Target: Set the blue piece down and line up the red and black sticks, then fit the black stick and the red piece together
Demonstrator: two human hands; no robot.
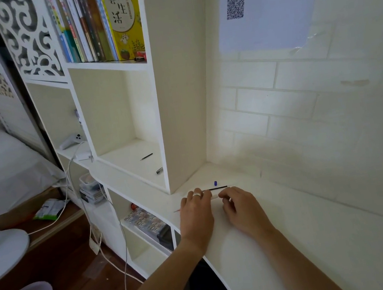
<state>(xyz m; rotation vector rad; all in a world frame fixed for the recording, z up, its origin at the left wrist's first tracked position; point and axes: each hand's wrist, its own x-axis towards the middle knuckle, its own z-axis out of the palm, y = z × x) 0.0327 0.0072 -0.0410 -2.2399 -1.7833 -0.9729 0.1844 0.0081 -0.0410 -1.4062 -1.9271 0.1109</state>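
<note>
Both hands rest on the white desk (299, 240), close together at about 6 o'clock of the frame. The left hand (197, 214) lies knuckles up with a ring on 1 finger; its fingers are curled down over the left end of a pale pen barrel (214, 197). The right hand (240, 205) sits just beside it at 3 o'clock, fingers bent and pinching the barrel's right end. Only a short stretch of the barrel shows between the 2 hands; both ends are hidden under the fingers, so its full length cannot be made out.

Just beyond the fingertips, at 12 o'clock of the hands, a thin black refill (217, 188) lies flat on the desk; its left end is covered by the left hand. A small blue cap (215, 183) stands just past the refill. A thin reddish sliver (176, 211) shows at 9 o'clock of the left hand, too small to identify.

In the open shelf compartment (135, 158) at 11 o'clock lie another thin black refill (146, 156) and a dark pen clip (159, 170), the latter partly cut off by the shelf's side wall. Books (92, 23) stand above, their tops cut by the frame edge. A sheet with a QR code (264, 5) is taped to the wall at 1 o'clock.
</note>
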